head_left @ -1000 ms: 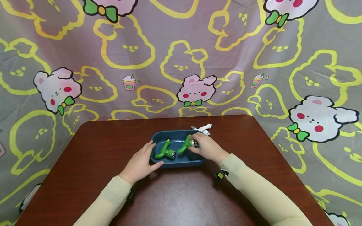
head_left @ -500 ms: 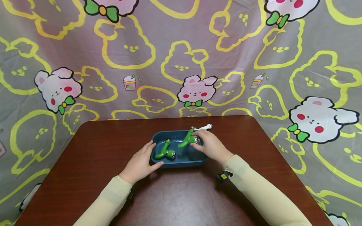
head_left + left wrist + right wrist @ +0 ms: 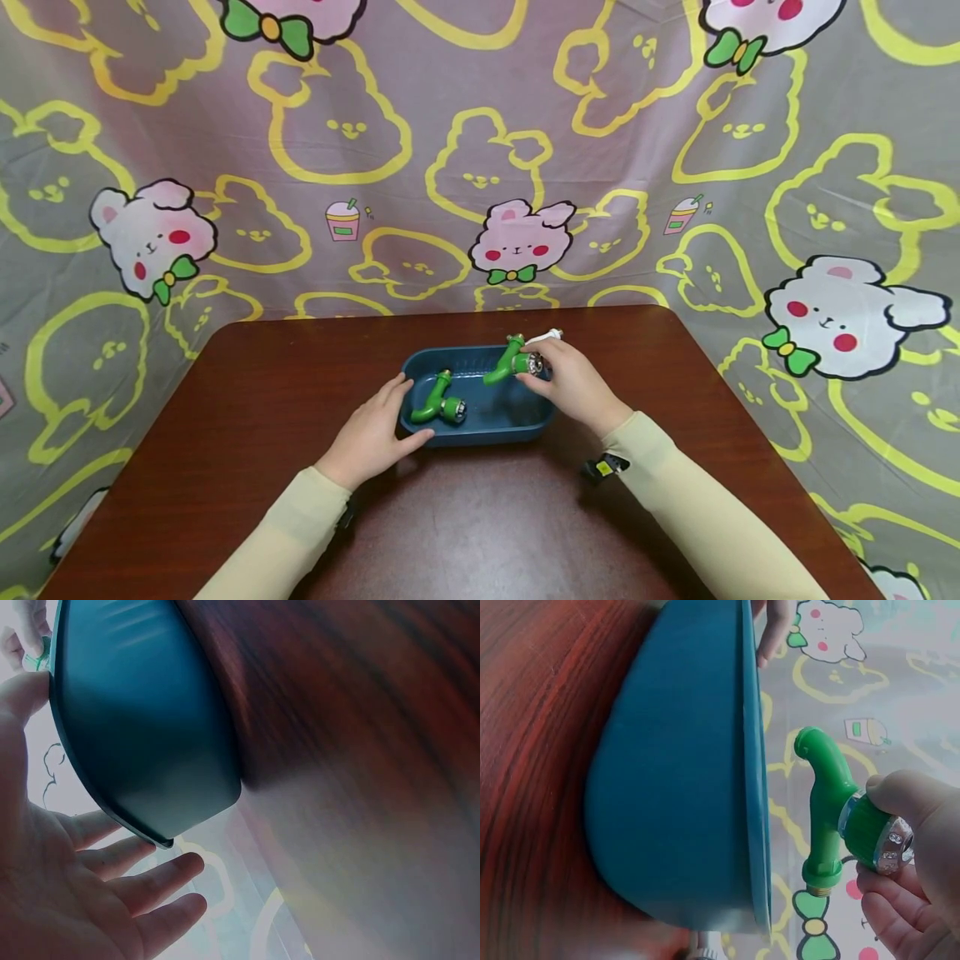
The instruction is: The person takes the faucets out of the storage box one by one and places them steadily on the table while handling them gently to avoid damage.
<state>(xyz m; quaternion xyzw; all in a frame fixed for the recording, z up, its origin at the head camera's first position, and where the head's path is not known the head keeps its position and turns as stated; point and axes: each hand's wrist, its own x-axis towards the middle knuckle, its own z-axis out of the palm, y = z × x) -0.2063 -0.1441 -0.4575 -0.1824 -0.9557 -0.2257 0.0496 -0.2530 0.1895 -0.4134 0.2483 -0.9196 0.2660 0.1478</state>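
Note:
My right hand [image 3: 576,385] pinches the round knob of a green faucet [image 3: 505,363] and holds it above the right part of a blue basin [image 3: 480,435]. In the right wrist view the faucet [image 3: 829,802] hangs clear of the rim, thumb on one side of its knob and fingers on the other. My left hand [image 3: 369,433] rests at the basin's left end, its fingers fairly straight along the rim; the left wrist view shows the thumb and fingertips at the edge. Another green faucet [image 3: 435,402] lies inside the basin on the left.
A white faucet [image 3: 546,337] lies on the brown table [image 3: 300,358] behind the basin's right end, partly hidden by my right hand and the green faucet. A patterned cloth [image 3: 420,192] hangs round the table's back and sides.
My right hand has lifted the green faucet from inside the basin, moving it up and slightly right. The left hand, the basin and the other green faucet have stayed in place.

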